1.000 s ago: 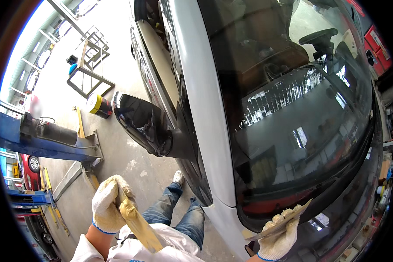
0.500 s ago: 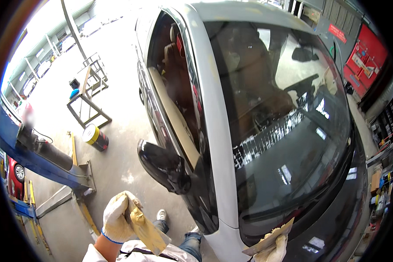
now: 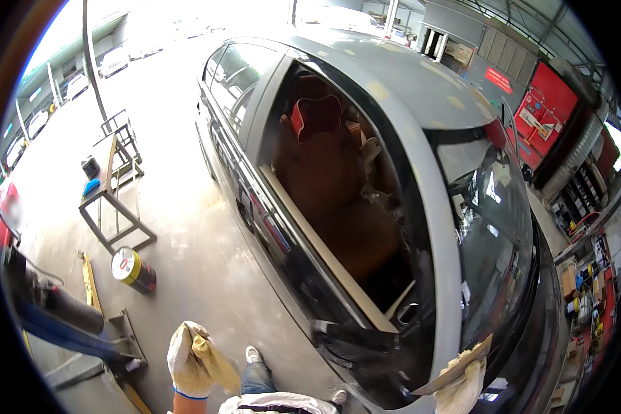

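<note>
Car: stands beside the wearer with its front pillar and windscreen on the right-hand side, dull grey over roof and pillar, pale yellowish patches on the roof (image 3: 393, 58)
Lift post: blue (image 3: 62, 336), at the lower left, apart from the car, probably set there to leave standing room alongside
Red cabinet: upright against the far wall (image 3: 546, 114), likely kept back so the floor round the car stays walkable
Metal stand: on the floor left of the car (image 3: 105, 165), a small blue thing lying on it, perhaps parked there within reach
Tin: upright near the stand (image 3: 135, 270), presumably so its contents stay in
Right hand: gloved (image 3: 462, 393), grasping the plate from beneath, fingers partly hidden
Left hand: gloved (image 3: 188, 362), clenched round the spreader
Plate: thin and flat (image 3: 452, 372), in front of the grey pillar in view, contact unclear, seemingly carried as a palette
Spreader: yellow-smeared (image 3: 219, 367), blade hanging down to the right, clear of the car
Paste: cream lumps along the plate's upper side (image 3: 466, 356), likely kept uppermost against slipping off
</note>
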`<state>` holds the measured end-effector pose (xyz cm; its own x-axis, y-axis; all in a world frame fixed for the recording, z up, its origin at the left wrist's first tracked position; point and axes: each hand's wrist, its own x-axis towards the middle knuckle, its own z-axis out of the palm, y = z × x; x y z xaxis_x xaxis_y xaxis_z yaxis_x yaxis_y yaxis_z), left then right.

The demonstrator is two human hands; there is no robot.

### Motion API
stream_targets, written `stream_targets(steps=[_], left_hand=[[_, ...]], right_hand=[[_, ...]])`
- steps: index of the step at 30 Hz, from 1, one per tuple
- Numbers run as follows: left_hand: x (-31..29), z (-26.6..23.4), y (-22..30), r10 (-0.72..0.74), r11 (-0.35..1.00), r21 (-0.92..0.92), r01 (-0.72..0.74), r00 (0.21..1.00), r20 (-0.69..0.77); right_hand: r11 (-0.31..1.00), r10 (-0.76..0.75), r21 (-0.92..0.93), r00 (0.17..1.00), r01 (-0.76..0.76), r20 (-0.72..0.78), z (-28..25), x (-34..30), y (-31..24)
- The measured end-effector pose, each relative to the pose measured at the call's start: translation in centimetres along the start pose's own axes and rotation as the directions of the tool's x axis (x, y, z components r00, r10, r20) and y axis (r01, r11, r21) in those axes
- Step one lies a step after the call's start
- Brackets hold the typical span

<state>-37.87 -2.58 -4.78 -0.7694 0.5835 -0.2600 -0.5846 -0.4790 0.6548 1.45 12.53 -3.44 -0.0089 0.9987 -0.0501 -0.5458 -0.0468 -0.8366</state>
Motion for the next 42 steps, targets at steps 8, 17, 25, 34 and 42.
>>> stream_targets(steps=[8, 17, 25, 34, 42], left_hand=[[15.5, -2.0, 11.2, -0.079, 0.991, -0.103, 0.090, 0.991, 0.105], [30.9, 0.8, 14.5, -0.118, 0.977, -0.161, 0.138, 0.984, 0.131], [47.9, 6.6, 18.4, -0.055, 0.994, -0.088, 0.070, 0.986, 0.159], [62.5, 16.8, 19.6, -0.004, 1.000, -0.013, 0.008, 0.954, 0.298], [75.4, 26.5, 18.3, -0.224, 0.974, 0.086, 0.209, 0.844, 0.487]], right_hand=[[0.991, -0.127, 0.011, 0.976, 0.131, -0.177, 21.2, 1.4, 8.9], [0.981, -0.141, 0.109, 0.975, 0.161, -0.170, 35.3, 9.2, 17.7], [0.820, -0.319, 0.560, 0.906, 0.117, 0.277, 42.6, 23.4, 26.3], [0.746, -0.349, 0.665, 0.871, 0.035, 0.347, 51.7, 34.5, 26.1], [0.791, -0.545, 0.397, 0.830, 0.466, 0.113, 59.0, 36.1, 24.1]])
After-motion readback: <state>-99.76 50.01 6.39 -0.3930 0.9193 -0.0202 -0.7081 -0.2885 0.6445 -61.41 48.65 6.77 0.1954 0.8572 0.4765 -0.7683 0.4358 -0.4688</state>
